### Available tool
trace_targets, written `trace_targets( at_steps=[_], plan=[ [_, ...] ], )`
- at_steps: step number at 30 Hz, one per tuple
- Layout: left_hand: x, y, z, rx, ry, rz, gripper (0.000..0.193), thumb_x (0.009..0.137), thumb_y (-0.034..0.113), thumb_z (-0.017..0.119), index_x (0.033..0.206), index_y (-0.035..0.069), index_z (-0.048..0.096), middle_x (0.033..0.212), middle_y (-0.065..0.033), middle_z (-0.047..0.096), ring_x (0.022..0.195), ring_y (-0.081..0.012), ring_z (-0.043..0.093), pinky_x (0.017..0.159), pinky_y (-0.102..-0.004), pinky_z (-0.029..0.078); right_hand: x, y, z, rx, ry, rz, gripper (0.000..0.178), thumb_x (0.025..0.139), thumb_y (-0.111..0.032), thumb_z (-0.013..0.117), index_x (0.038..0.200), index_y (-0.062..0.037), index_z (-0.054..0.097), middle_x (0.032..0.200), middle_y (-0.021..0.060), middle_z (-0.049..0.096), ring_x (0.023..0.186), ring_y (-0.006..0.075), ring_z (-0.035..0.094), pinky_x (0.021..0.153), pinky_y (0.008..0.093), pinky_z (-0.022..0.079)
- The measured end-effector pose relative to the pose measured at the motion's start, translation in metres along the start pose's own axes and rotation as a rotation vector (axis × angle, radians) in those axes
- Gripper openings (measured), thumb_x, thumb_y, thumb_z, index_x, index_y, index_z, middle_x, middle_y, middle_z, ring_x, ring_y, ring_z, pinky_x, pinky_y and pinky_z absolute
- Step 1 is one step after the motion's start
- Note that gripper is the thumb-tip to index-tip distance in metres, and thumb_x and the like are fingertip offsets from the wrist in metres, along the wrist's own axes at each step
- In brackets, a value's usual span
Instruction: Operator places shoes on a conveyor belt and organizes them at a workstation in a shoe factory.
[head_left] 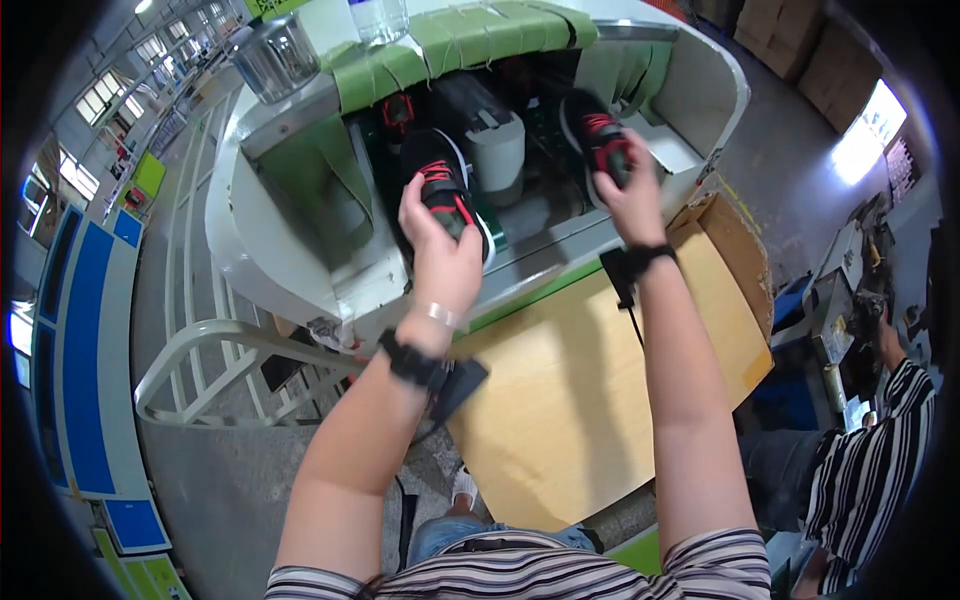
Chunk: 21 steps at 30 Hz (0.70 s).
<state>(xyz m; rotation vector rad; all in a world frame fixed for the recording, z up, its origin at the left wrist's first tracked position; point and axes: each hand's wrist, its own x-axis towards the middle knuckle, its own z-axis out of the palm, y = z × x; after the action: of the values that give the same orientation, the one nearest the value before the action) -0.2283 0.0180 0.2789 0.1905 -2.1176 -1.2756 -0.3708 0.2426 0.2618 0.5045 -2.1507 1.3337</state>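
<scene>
Two black sneakers with red laces and white soles are in my hands, at the open front of a white machine (235,230). My left hand (440,245) is closed round the heel end of the left sneaker (428,160), whose toe points away from me. My right hand (632,195) grips the right sneaker (590,125) by its ankle opening, toe also facing away. Between the shoes stands a grey block-shaped part (495,150) inside the machine. The soles' undersides are hidden. My right hand is slightly blurred.
Green padding (450,50) wraps the machine's upper edge, with a metal pot (275,60) and a clear container (378,20) on top. A cardboard-sided tan board (560,400) lies below my arms. At left curves a white metal rail (200,335). A person in a striped sleeve (880,440) works at right.
</scene>
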Motion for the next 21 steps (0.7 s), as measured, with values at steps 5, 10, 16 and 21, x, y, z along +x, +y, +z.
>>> trace_targets(
  at_steps=[5, 10, 16, 21],
  plan=[
    [0.041, -0.055, 0.034, 0.079, 0.03, -0.249, 0.086, 0.087, 0.026, 0.064, 0.15, -0.004, 0.013, 0.146, -0.0336, 0.028, 0.138, -0.0458, 0.029, 0.113, -0.0436, 0.029, 0.034, 0.03, 0.036, -0.017, -0.222, 0.146, 0.068, 0.079, -0.013, 0.071, 0.143, -0.0182, 0.046, 0.125, 0.0196, 0.054, 0.113, 0.0362, 0.055, 0.1, 0.0384, 0.044],
    [-0.087, -0.057, -0.007, 0.076, -0.261, 0.088, 0.079, 0.094, 0.021, 0.057, 0.152, -0.004, 0.01, 0.155, -0.0291, 0.016, 0.144, -0.0418, 0.021, 0.117, -0.0439, 0.02, -0.135, 0.055, -0.01, -0.108, -0.309, 0.156, 0.064, 0.091, -0.015, 0.062, 0.148, -0.0035, 0.035, 0.145, 0.0206, 0.044, 0.135, 0.0332, 0.042, 0.112, 0.0415, 0.032],
    [-0.295, -0.145, -0.093, 0.752, -1.338, 0.015, 0.105, 0.082, 0.07, 0.053, 0.156, 0.011, 0.008, 0.16, -0.0247, -0.001, 0.146, -0.0482, -0.002, 0.109, -0.0714, 0.012, -0.442, -0.058, -0.117, -0.685, -0.977, 0.513, 0.107, 0.075, -0.056, 0.072, 0.157, -0.0194, 0.013, 0.162, 0.0171, 0.006, 0.147, 0.0445, 0.006, 0.111, 0.0681, 0.015],
    [-0.295, -0.156, -0.083, 0.789, -1.481, -0.094, 0.111, 0.08, 0.076, 0.051, 0.157, 0.016, 0.0, 0.16, -0.023, -0.013, 0.146, -0.0457, -0.015, 0.109, -0.0706, 0.014, -0.505, -0.1, -0.139, -0.679, -1.014, 0.74, 0.113, 0.069, -0.06, 0.075, 0.156, -0.0236, 0.014, 0.163, 0.0157, 0.005, 0.148, 0.044, 0.005, 0.111, 0.0678, 0.017]
  ],
)
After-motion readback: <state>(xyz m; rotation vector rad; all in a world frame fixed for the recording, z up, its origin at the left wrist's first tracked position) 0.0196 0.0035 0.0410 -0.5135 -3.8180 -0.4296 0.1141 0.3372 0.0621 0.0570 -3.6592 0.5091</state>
